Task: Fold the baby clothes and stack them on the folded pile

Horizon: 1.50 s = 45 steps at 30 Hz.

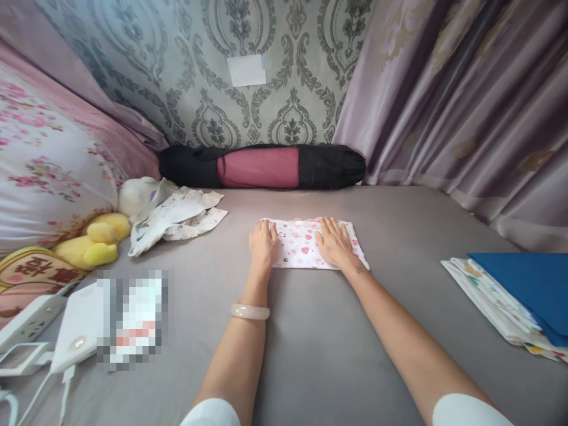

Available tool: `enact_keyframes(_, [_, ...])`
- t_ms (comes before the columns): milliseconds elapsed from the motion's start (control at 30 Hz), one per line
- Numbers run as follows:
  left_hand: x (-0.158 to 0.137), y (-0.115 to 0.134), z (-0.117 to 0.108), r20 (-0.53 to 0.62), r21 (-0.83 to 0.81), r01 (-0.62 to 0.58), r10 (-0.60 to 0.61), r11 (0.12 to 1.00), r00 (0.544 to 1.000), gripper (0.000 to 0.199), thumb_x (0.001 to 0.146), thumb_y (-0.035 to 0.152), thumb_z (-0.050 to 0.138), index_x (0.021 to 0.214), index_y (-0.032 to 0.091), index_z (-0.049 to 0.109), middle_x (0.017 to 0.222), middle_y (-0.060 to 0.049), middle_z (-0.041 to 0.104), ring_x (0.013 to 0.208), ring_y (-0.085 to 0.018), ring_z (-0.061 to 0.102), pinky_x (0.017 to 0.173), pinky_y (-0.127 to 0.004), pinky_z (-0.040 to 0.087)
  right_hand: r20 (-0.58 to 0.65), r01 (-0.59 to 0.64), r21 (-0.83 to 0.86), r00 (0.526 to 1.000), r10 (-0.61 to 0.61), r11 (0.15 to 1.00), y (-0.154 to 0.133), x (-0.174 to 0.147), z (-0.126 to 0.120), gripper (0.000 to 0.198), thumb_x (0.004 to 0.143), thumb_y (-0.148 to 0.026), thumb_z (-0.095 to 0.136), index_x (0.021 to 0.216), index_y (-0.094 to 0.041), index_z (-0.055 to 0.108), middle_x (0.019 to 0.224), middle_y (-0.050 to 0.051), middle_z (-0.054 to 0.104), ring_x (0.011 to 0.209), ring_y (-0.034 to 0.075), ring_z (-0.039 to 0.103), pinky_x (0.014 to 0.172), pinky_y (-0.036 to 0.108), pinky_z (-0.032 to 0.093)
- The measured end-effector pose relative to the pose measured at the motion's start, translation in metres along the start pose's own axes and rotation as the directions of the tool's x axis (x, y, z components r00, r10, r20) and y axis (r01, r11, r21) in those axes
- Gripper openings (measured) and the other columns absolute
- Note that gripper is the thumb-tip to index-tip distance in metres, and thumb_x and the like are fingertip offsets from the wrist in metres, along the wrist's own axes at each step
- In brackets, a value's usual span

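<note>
A gray sheet (pixel 302 343) is stretching across the view, with a rolled mat (pixel 260 167) lying along its far edge. Mid-sheet, a folded cloth (pixel 295 251) with heart prints is lying flat. The right hand (pixel 335 244) is resting flat and wide on its right part; the left hand (pixel 264 242) is covering its left end, whether gripping I cannot tell. A pale bangle (pixel 249 312) is circling the left forearm (pixel 239 355).

The heart-print cloth (pixel 295 245) looks smooth and matt, the bangle (pixel 249 312) polished and glossy
</note>
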<state>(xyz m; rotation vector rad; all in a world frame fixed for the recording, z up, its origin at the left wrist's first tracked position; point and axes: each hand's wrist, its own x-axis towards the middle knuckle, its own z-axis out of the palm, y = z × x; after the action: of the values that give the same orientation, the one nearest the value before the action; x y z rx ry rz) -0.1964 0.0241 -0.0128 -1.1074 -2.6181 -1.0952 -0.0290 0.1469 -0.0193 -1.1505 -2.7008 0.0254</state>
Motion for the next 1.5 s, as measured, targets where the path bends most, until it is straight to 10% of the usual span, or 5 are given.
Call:
enact_keyframes(233, [0.01, -0.015, -0.004, -0.028, -0.392, 0.218, -0.248, 0.894, 0.968, 0.031, 0.089, 0.026, 0.043, 0.106, 0.017, 0.067, 0.107, -0.012, 0.071, 0.102, -0.024, 0.065, 0.094, -0.038, 0.048, 0.045, -0.026, 0.008, 0.999, 0.026, 1.0, -0.001, 0.003, 0.003, 0.059, 0.099, -0.035, 0.021, 0.149, -0.006, 0.033, 0.157, 0.011, 0.03, 0.145, 0.023, 0.023, 0.119, 0.043, 0.015])
enact_keyframes(567, [0.017, -0.031, -0.001, 0.068, -0.837, 0.35, -0.554, 0.421, 0.83, 0.019, 0.08, 0.024, 0.048, 0.089, 0.014, 0.062, 0.085, -0.008, 0.07, 0.084, -0.017, 0.069, 0.075, -0.028, 0.053, 0.061, 0.016, 0.078, 0.998, -0.02, 0.997, -0.06, 0.011, -0.006, 0.059, 0.1, -0.037, 0.021, 0.149, -0.006, 0.035, 0.157, 0.012, 0.028, 0.146, 0.024, 0.02, 0.119, 0.044, 0.011])
enact_keyframes(1500, [0.02, -0.026, -0.017, 0.073, -0.862, 0.377, -0.651, 0.34, 0.755, 0.021, 0.08, 0.024, 0.046, 0.092, 0.014, 0.06, 0.087, -0.009, 0.069, 0.081, -0.016, 0.069, 0.074, -0.028, 0.051, 0.01, 0.038, 0.148, 0.999, -0.04, 0.988, -0.103, 0.014, 0.016, 0.057, 0.1, -0.036, 0.024, 0.146, -0.007, 0.039, 0.155, 0.014, 0.033, 0.146, 0.024, 0.02, 0.118, 0.044, 0.009])
